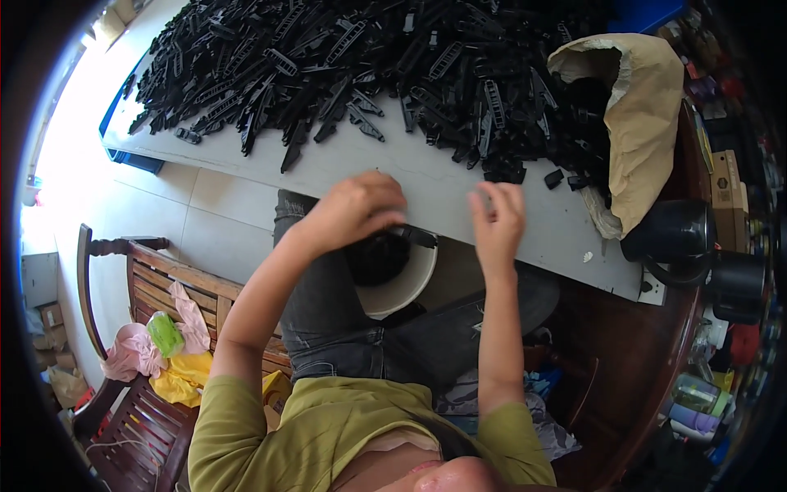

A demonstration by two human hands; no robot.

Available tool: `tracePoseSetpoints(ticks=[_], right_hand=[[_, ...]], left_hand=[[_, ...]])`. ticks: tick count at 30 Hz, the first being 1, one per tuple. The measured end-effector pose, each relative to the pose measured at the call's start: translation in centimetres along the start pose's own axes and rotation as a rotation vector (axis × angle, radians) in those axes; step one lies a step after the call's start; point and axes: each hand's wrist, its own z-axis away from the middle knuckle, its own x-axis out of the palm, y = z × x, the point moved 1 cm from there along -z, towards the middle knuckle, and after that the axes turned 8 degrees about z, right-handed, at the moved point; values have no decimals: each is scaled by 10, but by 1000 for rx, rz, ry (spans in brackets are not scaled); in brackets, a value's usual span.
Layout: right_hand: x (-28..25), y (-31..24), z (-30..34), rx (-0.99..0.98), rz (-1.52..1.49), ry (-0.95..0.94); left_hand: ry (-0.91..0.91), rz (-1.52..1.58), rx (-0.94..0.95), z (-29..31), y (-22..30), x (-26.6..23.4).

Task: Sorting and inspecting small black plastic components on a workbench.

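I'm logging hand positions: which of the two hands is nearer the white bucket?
The left hand: it partly covers the bucket in this view, while the right hand appears apart from it, farther right, against the table.

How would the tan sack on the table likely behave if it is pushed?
The tan sack would probably fold easily, because its wall looks creased and thin. Black parts lie at its open mouth, so some might spill.

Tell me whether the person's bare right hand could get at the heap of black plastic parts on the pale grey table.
Probably yes: the right hand is raised close to the near side of the heap of black plastic parts, and nothing visible blocks the way.
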Motion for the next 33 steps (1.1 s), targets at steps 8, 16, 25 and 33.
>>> tracePoseSetpoints(ticks=[8, 16, 25, 33], right_hand=[[12, 9, 4, -117, 186, 38], [14, -7, 13, 199, -451, -95], [21, -34, 8, -129, -116, -66], [1, -21, -6, -119, -122, -325]], left_hand=[[306, -764, -17, -31, -30, -33], [298, 28, -228, -31, -2, -5], [100, 185, -85, -18, -9, 11], [82, 186, -73, -21, -16, 9]])
